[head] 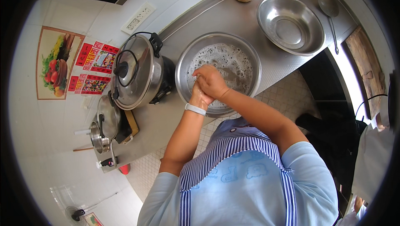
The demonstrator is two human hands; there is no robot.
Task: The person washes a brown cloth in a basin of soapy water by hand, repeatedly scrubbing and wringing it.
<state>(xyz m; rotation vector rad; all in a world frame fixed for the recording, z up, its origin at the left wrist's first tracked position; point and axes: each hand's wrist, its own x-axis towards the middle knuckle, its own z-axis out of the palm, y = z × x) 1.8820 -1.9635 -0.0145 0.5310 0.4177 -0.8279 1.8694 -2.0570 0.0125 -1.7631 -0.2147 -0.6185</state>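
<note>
Both hands are above a stainless steel basin (254, 66) of greyish, foamy water (229, 54) on the counter. My right hand (212, 80) is wrapped over my left hand (202, 95), near its thumb side. The left hand is wet, and most of its fingers are hidden beneath the right one. A pale wristband (195, 109) circles my left wrist. Whether anything is held between the palms cannot be seen. Foam bubbles cover much of the water's surface.
Left of the basin stands a large electric pot (137, 73) with a glass lid, and beyond it a smaller lidded pan (109, 116). A second steel basin (289, 27) and a strainer ladle (328, 7) lie right. Another person's white clothing (372, 160) shows at the right edge.
</note>
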